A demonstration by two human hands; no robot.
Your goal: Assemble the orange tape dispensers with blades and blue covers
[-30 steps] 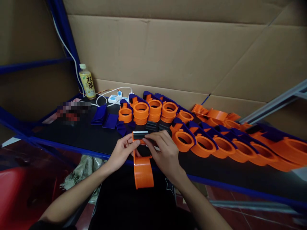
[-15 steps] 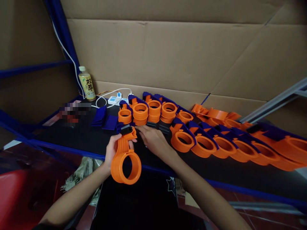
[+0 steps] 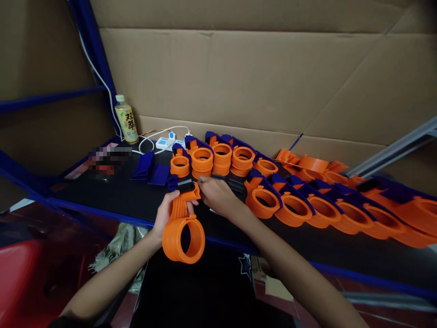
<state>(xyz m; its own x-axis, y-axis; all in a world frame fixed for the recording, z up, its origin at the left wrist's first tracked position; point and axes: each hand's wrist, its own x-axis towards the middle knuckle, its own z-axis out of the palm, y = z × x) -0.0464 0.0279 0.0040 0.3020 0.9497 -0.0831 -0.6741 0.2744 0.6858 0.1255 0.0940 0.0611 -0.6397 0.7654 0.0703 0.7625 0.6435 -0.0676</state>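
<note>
My left hand (image 3: pixel 164 216) is wrapped round the handle of an orange tape dispenser (image 3: pixel 170 240), its round ring hanging towards me. At the dispenser's top end are a black roller (image 3: pixel 186 186) and a dark blue piece (image 3: pixel 172 182). Just right of that end is my right hand (image 3: pixel 218 195), its fingers curled and pinched together; whatever they hold is hidden. A thin pale metallic edge shows beneath this hand. Behind and to the right stand rows of similar orange dispensers (image 3: pixel 261 208) with dark blue covers.
Flat dark blue pieces (image 3: pixel 159 174) lie left on the black shelf (image 3: pixel 112 193). Farther back are a drink bottle (image 3: pixel 126 122) and a white power strip (image 3: pixel 164 143) with cables. Black strips (image 3: pixel 235 185) lie behind my right hand. A cardboard wall (image 3: pixel 239 86) closes the back.
My right hand's fingers have curled in beside the dispenser's top end, where they were stretched out before. The whole view has shifted slightly; the left hand keeps its hold.
</note>
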